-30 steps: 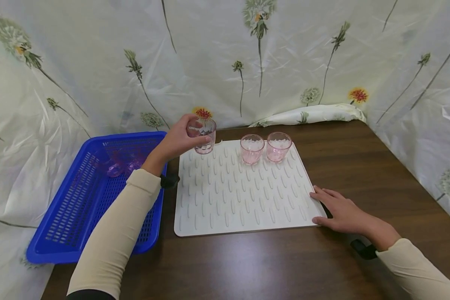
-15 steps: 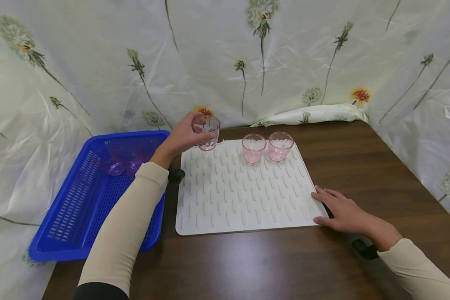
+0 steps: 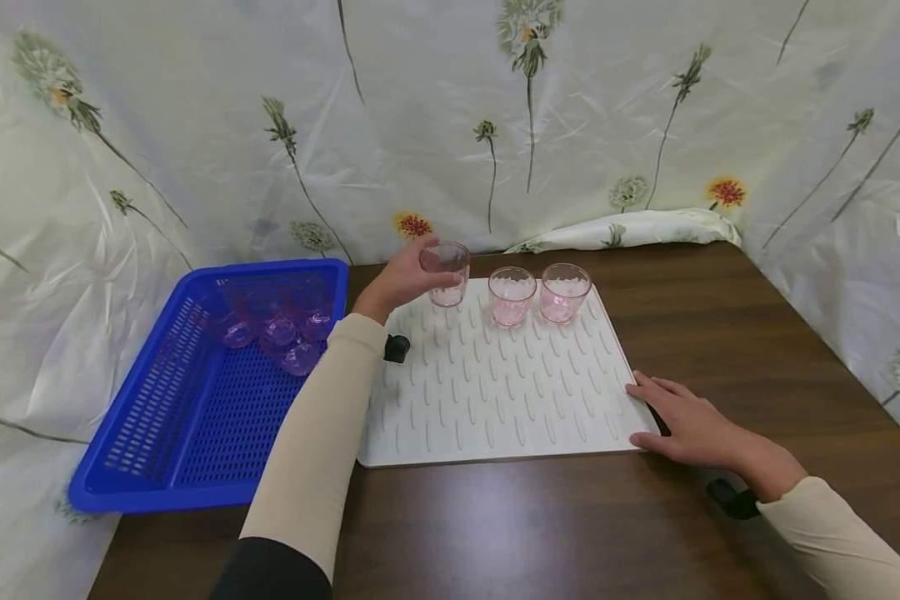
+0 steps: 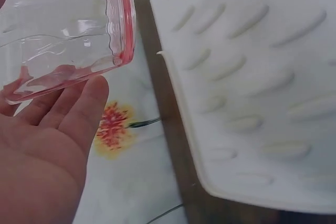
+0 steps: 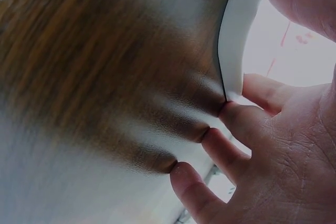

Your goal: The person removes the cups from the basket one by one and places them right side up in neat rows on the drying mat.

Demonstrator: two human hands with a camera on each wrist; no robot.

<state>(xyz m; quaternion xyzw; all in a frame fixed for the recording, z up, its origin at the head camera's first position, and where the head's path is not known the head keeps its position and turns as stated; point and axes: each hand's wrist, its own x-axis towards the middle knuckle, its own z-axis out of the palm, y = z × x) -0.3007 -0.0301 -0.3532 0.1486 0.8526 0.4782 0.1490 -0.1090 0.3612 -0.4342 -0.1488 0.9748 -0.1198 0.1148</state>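
My left hand point(image 3: 407, 279) grips a clear pink-tinted drinking glass point(image 3: 450, 287) between thumb and fingers, near the back left edge of a white ridged drying mat point(image 3: 495, 400). In the left wrist view the glass point(image 4: 68, 30) shows a pink rim, and fingers point(image 4: 86, 111) lie along its side. Two similar pink glasses, one left point(image 3: 511, 300) and one right point(image 3: 564, 296), stand side by side on the mat's back part. My right hand point(image 3: 686, 421) rests at the mat's right edge. In the right wrist view its other fingertips point(image 5: 184, 174) touch the brown table.
A blue perforated plastic basket point(image 3: 168, 492) stands to the left, with several pink-purple glasses point(image 3: 281, 329) inside at its back right. Dark wooden table point(image 3: 495, 533) surrounds the mat. A flower-printed sheet point(image 3: 420, 108) hangs behind, with a bunched fold point(image 3: 645, 229) along the back edge.
My left hand has moved to the right with the glass, towards the two standing glasses. More glasses in the basket are uncovered. My right hand stays at the mat's edge.
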